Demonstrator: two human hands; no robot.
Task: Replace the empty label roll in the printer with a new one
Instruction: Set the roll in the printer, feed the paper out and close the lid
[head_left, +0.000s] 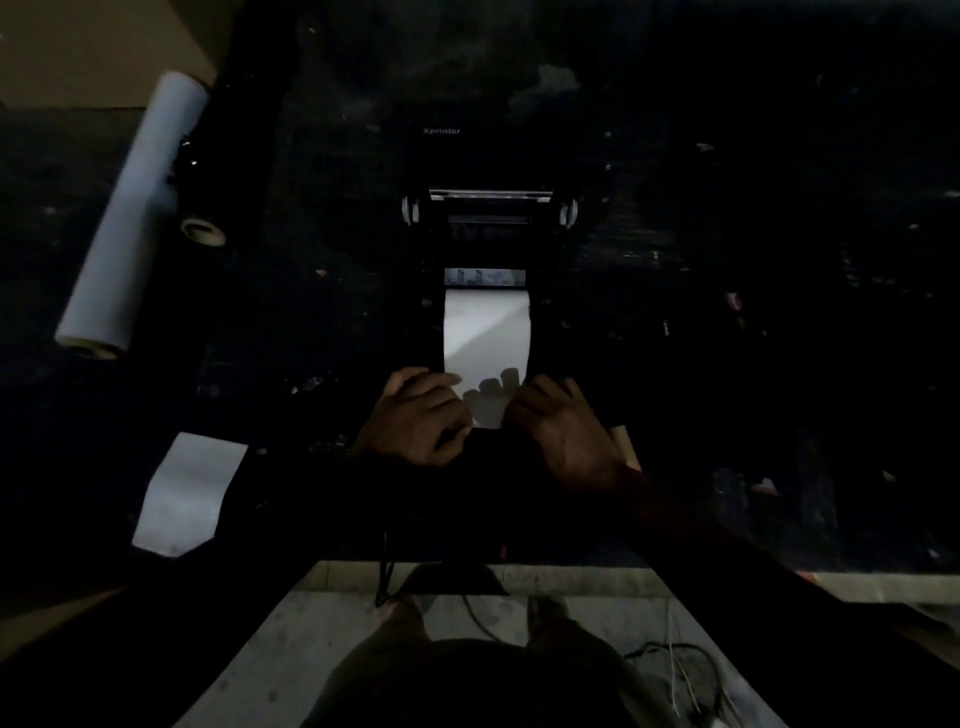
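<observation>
The scene is very dark. A black label printer (441, 156) marked Xprinter stands open in the middle of a dark table, its lid tilted back. A white strip of label paper (485, 332) runs out of it toward me. My left hand (415, 415) pinches the strip's near left edge. My right hand (566, 426) grips its near right edge, and finger shadows show through the paper. A small empty cardboard core (203, 232) lies at the left. The roll inside the printer is hidden.
A long white paper roll (132, 218) lies slanted at the far left. A loose white sheet (189, 493) rests near the table's front left edge. Cables (670, 660) lie on the floor below, beside my legs. A tan object (621, 441) sits by my right wrist.
</observation>
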